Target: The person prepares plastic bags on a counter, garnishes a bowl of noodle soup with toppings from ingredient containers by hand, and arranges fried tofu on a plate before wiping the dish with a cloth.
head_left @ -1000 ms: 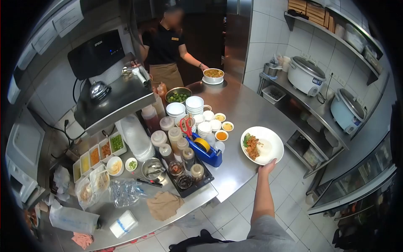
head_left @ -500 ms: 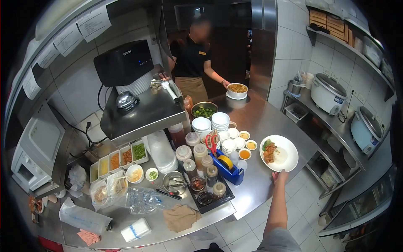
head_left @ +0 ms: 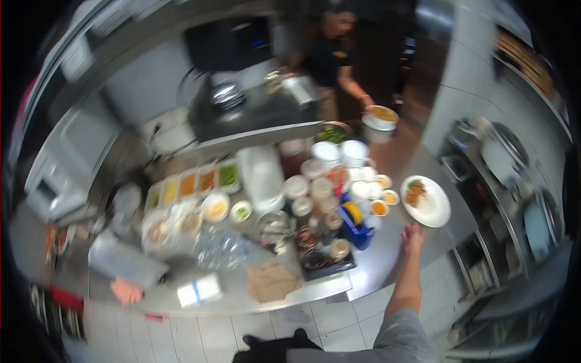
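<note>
A white plate [head_left: 434, 209] with rice, chopped brown food and some greens rests on the steel counter [head_left: 387, 266] at the right. Just below its near rim is my right hand [head_left: 413, 236], reaching forward with the fingers apart and nothing visible in them. The frame is blurred, and a small gap seems to show between fingertips and plate. Left of the hand stand a blue tape dispenser [head_left: 357, 228] and small sauce cups [head_left: 380, 208]. My left hand does not show.
Across the counter a person [head_left: 330, 60] holds a white bowl of food [head_left: 382, 116]. Sauce bottles, stacked bowls and a black tray [head_left: 330, 270] fill the middle. Left are topping containers [head_left: 189, 185], plastic bags and a brown cloth [head_left: 272, 282]. Rice cookers [head_left: 501, 154] stand at the right.
My right hand has let go of the plate and drawn slightly back from its rim. The view has swung left, so everything appears shifted right. The co-worker's bowl looks slightly raised.
</note>
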Tool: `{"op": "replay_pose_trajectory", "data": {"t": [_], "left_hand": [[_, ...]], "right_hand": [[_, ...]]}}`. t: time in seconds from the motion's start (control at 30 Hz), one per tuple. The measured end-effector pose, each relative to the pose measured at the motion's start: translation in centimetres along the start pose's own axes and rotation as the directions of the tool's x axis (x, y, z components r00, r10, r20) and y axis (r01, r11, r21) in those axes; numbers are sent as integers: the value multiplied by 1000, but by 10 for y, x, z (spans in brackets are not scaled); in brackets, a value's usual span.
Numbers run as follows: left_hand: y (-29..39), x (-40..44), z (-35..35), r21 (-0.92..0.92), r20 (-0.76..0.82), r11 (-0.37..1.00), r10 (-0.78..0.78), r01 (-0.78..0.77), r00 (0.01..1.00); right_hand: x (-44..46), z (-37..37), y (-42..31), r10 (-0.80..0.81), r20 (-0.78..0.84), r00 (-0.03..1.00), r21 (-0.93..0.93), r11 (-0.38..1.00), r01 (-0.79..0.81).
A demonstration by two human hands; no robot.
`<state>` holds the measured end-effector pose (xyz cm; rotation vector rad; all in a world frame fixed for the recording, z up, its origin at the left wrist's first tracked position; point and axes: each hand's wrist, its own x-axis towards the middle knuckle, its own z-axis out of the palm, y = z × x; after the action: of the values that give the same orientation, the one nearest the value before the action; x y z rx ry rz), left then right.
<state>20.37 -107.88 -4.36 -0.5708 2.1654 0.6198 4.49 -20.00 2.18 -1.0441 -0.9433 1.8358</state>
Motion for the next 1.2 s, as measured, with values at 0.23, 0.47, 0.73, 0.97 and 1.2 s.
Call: {"op": "replay_pose_trajectory", "data": {"t": [0.23, 0.47, 0.73, 0.97, 1.2], "left_hand": [[73, -82, -9, -108, -738, 816, 317, -568, 596], [259, -97, -103, 410, -621, 416, 779, -812, 85], [246, -13, -166, 532, -587, 539, 791, -653, 174], [253, -8, -206, 466, -578, 399, 813, -790, 70], [261, -14, -216, 337, -514, 274, 855, -901, 67]], "right_hand": [[-185, 67, -60, -329, 679, 656, 637, 709, -304], [-389, 177, -12, 411, 837, -363, -396, 911, 119], [-492, 215, 145, 248, 959, -135, 9, 449, 894], [-527, 258, 158, 70, 992, -104, 92, 164, 982], [-509, 301, 190, 74, 997, -8, 18, -131, 991]]}}
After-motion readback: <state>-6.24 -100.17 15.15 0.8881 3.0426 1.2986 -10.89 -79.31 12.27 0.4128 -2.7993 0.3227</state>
